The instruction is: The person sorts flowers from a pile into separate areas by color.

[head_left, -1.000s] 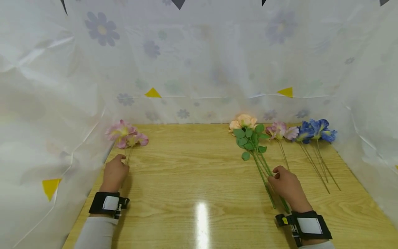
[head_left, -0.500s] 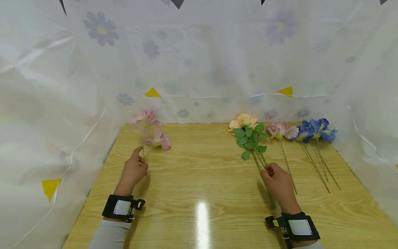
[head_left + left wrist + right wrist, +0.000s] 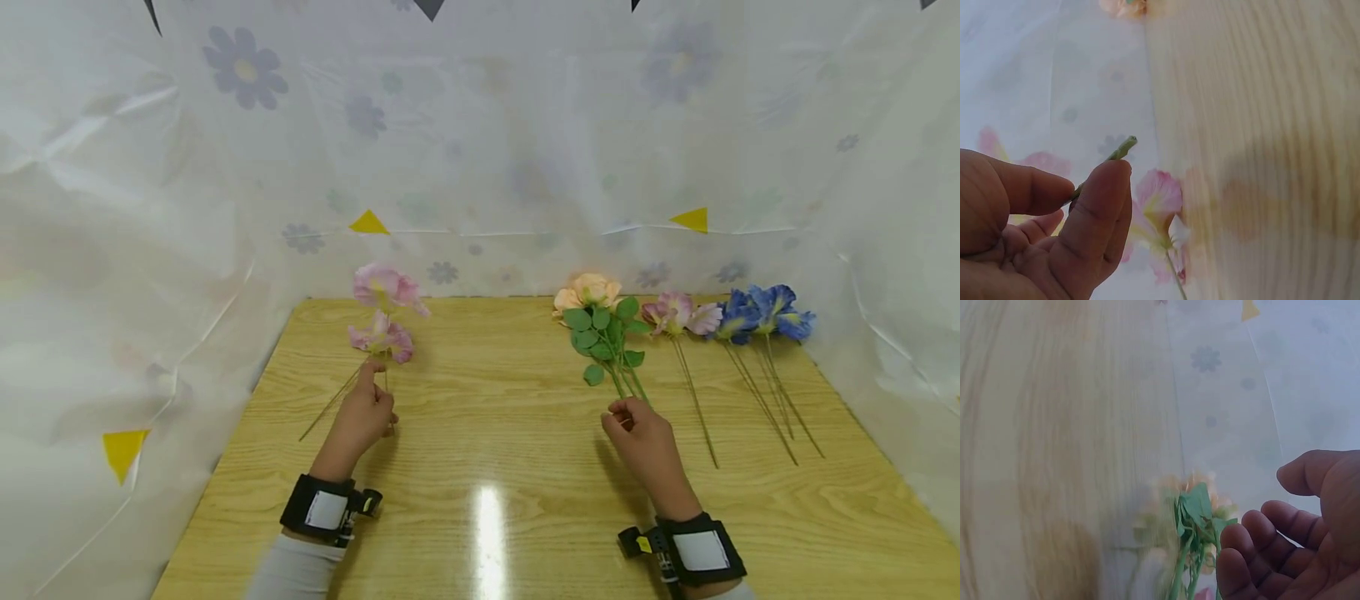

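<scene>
My left hand [image 3: 360, 421] pinches the thin stem [image 3: 1124, 149] of a pink artificial flower [image 3: 386, 286] between thumb and fingertips; the stem end pokes past the thumb in the left wrist view. Just below it in the head view is a second pink flower [image 3: 382, 336], its bare stem slanting down to the left on the table. My right hand [image 3: 643, 450] overlaps the stems of the peach roses [image 3: 588, 290] and hides their lower ends. In the right wrist view its fingers curve loosely with nothing between them, beside the green leaves [image 3: 1196, 503].
Right of the roses lie more pink flowers [image 3: 675, 315] and blue irises [image 3: 772, 312], their wire stems reaching forward over the wooden table [image 3: 495, 383]. A pale flower-printed plastic sheet [image 3: 487, 167] stands along the back and both sides.
My left hand has moved right with a pink flower, and the second pink flower also lies farther right than before. My right hand has shifted left across the rose stems.
</scene>
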`<state>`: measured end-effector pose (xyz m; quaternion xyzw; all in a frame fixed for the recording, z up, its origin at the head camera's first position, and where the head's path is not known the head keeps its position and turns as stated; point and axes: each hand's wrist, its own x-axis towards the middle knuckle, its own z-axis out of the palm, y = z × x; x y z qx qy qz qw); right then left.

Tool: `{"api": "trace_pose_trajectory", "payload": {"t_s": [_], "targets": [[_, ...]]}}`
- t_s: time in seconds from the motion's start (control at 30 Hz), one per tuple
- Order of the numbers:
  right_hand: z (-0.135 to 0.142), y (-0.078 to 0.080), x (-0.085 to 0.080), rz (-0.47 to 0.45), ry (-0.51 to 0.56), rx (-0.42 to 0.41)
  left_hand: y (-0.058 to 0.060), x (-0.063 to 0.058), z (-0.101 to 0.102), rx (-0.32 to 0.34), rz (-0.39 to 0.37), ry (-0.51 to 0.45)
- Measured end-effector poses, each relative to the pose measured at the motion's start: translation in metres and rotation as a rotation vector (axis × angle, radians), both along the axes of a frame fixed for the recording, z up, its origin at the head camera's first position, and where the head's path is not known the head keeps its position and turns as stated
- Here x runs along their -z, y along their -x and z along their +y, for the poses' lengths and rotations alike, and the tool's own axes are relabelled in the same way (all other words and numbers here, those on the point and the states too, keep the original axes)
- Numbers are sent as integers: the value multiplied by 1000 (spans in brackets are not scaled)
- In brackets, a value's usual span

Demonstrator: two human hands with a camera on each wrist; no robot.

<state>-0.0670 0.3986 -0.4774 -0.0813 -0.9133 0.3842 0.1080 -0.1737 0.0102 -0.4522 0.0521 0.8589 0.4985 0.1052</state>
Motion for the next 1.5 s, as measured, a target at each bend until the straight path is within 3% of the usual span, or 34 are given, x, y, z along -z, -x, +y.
{"api": "trace_pose_trajectory", "payload": {"t_s": [0.3,0.43,0.6,0.7,0.87,1.07,1.33,1.5], "targets": [[-32,10,-3,46,115,-68,-23,8,44,63,56,-96],[-54,14,-8,32,206,-128,-37,15,68,114,59,-157],[-85,16,-30,-10,362,-193,-53,23,94,182,47,-204],[-97,21,-31,-46,471,-198,-62,27,107,201,54,-215],[-107,30,-19,-91,578,-165,-73,34,121,218,97,-192],[-114,32,-16,-49,575,-131,-83,35,130,233,134,-145],[-110,31,-18,-17,577,-70,-93,34,140,238,328,-15],[-108,29,-19,-23,597,-79,-95,33,142,240,359,5]]}}
